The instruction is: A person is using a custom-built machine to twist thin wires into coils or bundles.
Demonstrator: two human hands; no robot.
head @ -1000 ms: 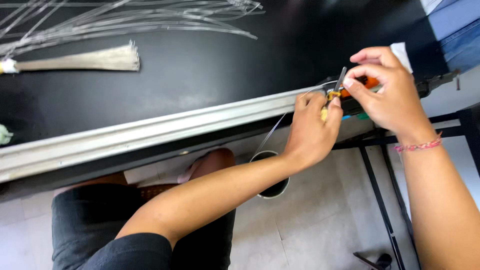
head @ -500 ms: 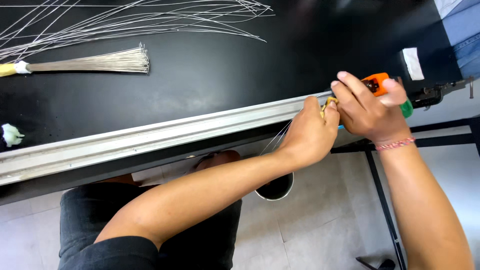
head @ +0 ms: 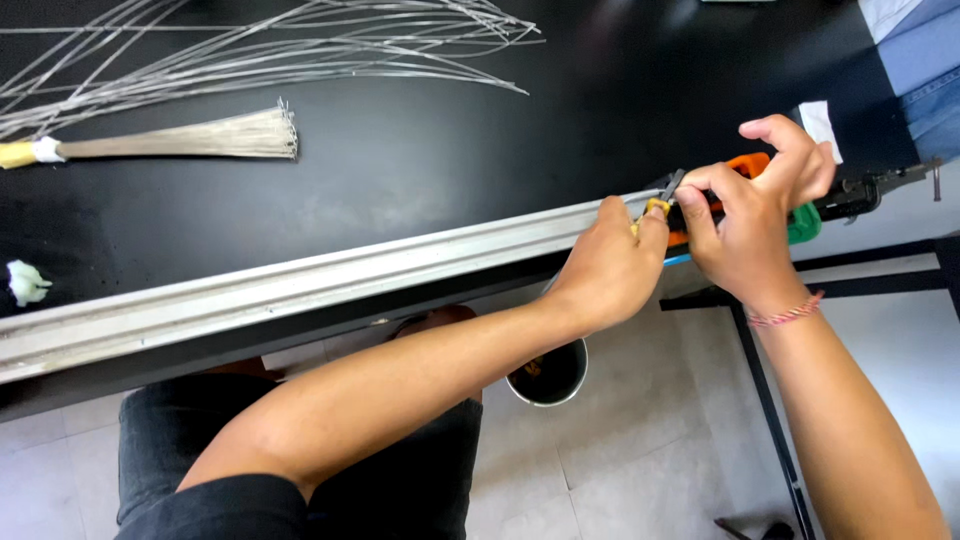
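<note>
Where the view starts, at the bottom, a dark-clothed lap and both bare forearms reach up toward the bench edge; a round metal cup sits on the tiled floor beneath. At the pale metal rail fronting the black table, the left hand is curled narrow, thumb and forefinger pinched on a small yellow piece right at the rail's end. Just beside it, touching, the right hand is closed around an orange-handled tool, whose dark tip meets the yellow piece. A green bit shows under the right palm; what it belongs to is unclear.

Risk, as judged: left fingertips sit hard against the tool tip, so a slip could nip them. The pinched piece is small and overhangs the edge; a loosened grip would likely drop it toward the floor.

Farther up the table: a tied bundle of thin wires, a white scrap at the left edge, and loose long wires fanned across the far side.
</note>
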